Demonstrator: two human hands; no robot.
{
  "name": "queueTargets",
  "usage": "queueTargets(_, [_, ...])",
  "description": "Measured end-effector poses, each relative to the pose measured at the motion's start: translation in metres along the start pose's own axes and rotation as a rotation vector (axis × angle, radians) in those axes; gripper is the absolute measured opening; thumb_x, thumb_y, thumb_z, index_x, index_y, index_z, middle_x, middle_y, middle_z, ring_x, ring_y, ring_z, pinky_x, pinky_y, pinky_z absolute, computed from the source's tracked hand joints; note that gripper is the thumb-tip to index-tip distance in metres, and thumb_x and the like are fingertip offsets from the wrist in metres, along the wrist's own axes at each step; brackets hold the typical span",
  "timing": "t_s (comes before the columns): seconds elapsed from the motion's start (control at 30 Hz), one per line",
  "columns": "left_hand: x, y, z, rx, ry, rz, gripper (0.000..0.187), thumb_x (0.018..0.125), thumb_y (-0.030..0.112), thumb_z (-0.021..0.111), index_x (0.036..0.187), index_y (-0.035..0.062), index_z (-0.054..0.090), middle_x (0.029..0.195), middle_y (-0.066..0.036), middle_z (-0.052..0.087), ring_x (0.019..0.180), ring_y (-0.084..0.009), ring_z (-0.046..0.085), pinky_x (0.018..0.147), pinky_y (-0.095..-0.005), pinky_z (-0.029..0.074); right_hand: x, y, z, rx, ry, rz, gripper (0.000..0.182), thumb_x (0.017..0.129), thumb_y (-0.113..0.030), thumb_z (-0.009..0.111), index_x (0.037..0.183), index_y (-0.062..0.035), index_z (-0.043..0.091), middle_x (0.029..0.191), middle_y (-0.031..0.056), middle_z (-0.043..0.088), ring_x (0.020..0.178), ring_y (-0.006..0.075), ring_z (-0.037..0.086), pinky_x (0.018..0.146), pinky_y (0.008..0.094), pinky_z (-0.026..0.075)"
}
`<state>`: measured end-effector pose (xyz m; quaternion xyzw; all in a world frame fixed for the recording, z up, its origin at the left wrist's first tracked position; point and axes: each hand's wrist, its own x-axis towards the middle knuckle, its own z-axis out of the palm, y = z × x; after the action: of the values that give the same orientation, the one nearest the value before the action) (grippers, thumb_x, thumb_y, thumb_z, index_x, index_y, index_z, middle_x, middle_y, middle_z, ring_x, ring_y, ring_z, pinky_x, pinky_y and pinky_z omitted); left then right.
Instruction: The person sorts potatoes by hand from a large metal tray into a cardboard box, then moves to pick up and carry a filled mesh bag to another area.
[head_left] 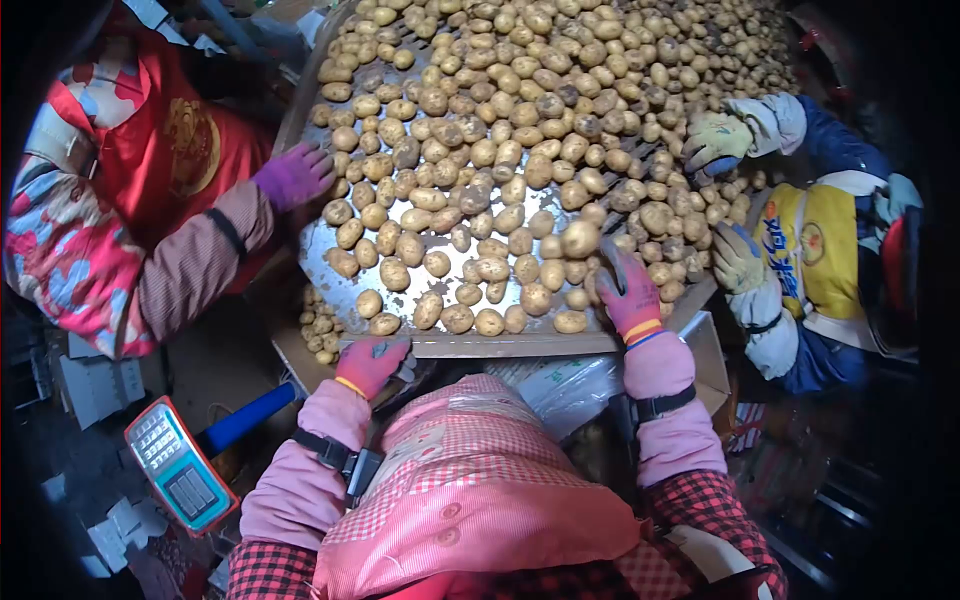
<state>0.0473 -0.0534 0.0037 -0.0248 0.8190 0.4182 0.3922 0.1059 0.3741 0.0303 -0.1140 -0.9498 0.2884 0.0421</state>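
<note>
The right hand (628, 292), gloved, rests open-fingered against potatoes (520, 150) by the table's near right corner, grasping none. The left hand (372, 362) curls loosely on the table's front edge (500, 345), empty. Potatoes crowd the table (318, 262) almost to that edge; bare metal shows only at left, near a co-worker's purple glove (295, 175). A scale (180, 465) sits below left.

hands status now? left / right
Left hand: fingers curled on the table edge, holding nothing visible.
Right hand: open, fingers among the potatoes, none gripped.
</note>
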Motion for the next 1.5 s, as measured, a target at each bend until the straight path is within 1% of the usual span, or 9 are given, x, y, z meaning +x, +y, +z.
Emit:
queueTargets(0.17, [0.018, -0.028, 0.002, -0.038, -0.011, 0.107, 0.041, 0.087, 0.045, 0.062, 0.090, 0.0061, 0.074, 0.083, -0.012, 0.072, 0.077, -0.0254, 0.067, 0.074, -0.0377, 0.050, -0.061, 0.001, 0.008, -0.173, 0.300, 0.156, 0.057, 0.085, -0.028, 0.065, 0.134, -0.0032, 0.050, 0.127, 0.0263, 0.054, 0.117, 0.0417, 0.052, 0.101, 0.0474, 0.041])
queueTargets(0.23, [0.019, -0.023, 0.000, -0.100, -0.093, 0.040, 0.040, 0.087, 0.044, 0.061, 0.091, 0.0067, 0.074, 0.085, -0.013, 0.071, 0.079, -0.0265, 0.067, 0.074, -0.0380, 0.050, -0.082, -0.021, 0.025, -0.343, 0.062, 0.390, 0.079, 0.082, -0.040, 0.068, 0.143, -0.0009, 0.038, 0.134, 0.0307, 0.047, 0.123, 0.0454, 0.046, 0.106, 0.0481, 0.036])
queueTargets(0.33, [0.017, -0.020, 0.001, -0.036, -0.052, 0.119, 0.038, 0.087, 0.042, 0.061, 0.089, 0.0062, 0.074, 0.083, -0.012, 0.071, 0.077, -0.0250, 0.067, 0.072, -0.0363, 0.050, -0.101, -0.021, 0.047, -0.572, 0.081, 0.336, 0.096, 0.079, -0.049, 0.068, 0.150, -0.0003, 0.024, 0.143, 0.0330, 0.036, 0.132, 0.0458, 0.037, 0.111, 0.0465, 0.030])
queueTargets(0.57, [0.014, -0.018, 0.001, -0.086, -0.068, 0.127, 0.036, 0.087, 0.040, 0.060, 0.087, 0.0067, 0.073, 0.084, -0.013, 0.071, 0.079, -0.0269, 0.067, 0.074, -0.0380, 0.050, -0.104, -0.015, 0.046, -0.585, 0.041, 0.289, 0.096, 0.081, -0.048, 0.067, 0.149, 0.0036, 0.022, 0.151, 0.0239, 0.030, 0.140, 0.0378, 0.028, 0.116, 0.0426, 0.022])
queueTargets(0.7, [0.013, -0.015, -0.003, 0.084, -0.024, 0.187, 0.039, 0.088, 0.042, 0.057, 0.090, 0.0062, 0.073, 0.086, -0.014, 0.071, 0.083, -0.0284, 0.068, 0.076, -0.0384, 0.050, -0.103, -0.011, 0.047, -0.585, 0.022, 0.316, 0.099, 0.080, -0.048, 0.068, 0.150, 0.0028, 0.018, 0.152, 0.0241, 0.027, 0.140, 0.0374, 0.028, 0.116, 0.0423, 0.023])
queueTargets(0.93, [0.024, -0.034, 0.002, -0.109, -0.051, 0.200, 0.038, 0.086, 0.042, 0.062, 0.089, 0.0055, 0.073, 0.083, -0.015, 0.071, 0.080, -0.0285, 0.068, 0.074, -0.0372, 0.051, -0.094, -0.018, 0.041, -0.480, -0.056, 0.436, 0.103, 0.078, -0.049, 0.069, 0.153, -0.0034, 0.014, 0.153, 0.0241, 0.024, 0.140, 0.0381, 0.027, 0.115, 0.0445, 0.023])
queueTargets(1.17, [0.026, -0.031, 0.002, -0.160, -0.082, 0.121, 0.035, 0.087, 0.038, 0.062, 0.089, 0.0049, 0.074, 0.082, -0.012, 0.073, 0.077, -0.0243, 0.069, 0.073, -0.0357, 0.051, -0.042, -0.053, 0.023, -0.519, 0.220, 0.302, 0.085, 0.076, -0.053, 0.068, 0.145, -0.0108, 0.040, 0.148, 0.0200, 0.035, 0.137, 0.0402, 0.029, 0.113, 0.0508, 0.023])
queueTargets(1.43, [0.015, -0.016, -0.006, 0.116, -0.025, 0.276, 0.033, 0.090, 0.033, 0.061, 0.088, 0.0025, 0.073, 0.080, -0.010, 0.073, 0.074, -0.0223, 0.069, 0.072, -0.0329, 0.052, 0.058, -0.071, 0.069, -0.738, -0.135, 0.343, 0.093, 0.068, -0.076, 0.062, 0.129, -0.0058, 0.056, 0.154, 0.0182, 0.029, 0.144, 0.0364, 0.021, 0.116, 0.0509, 0.012])
queueTargets(1.5, [0.014, -0.017, -0.002, -0.332, -0.193, -0.004, 0.031, 0.093, 0.028, 0.059, 0.090, 0.0001, 0.072, 0.082, -0.007, 0.073, 0.077, -0.0171, 0.069, 0.069, -0.0298, 0.052, 0.053, -0.061, 0.057, -0.703, -0.122, 0.295, 0.094, 0.065, -0.072, 0.069, 0.128, -0.0032, 0.056, 0.150, 0.0184, 0.034, 0.142, 0.0350, 0.023, 0.116, 0.0468, 0.016])
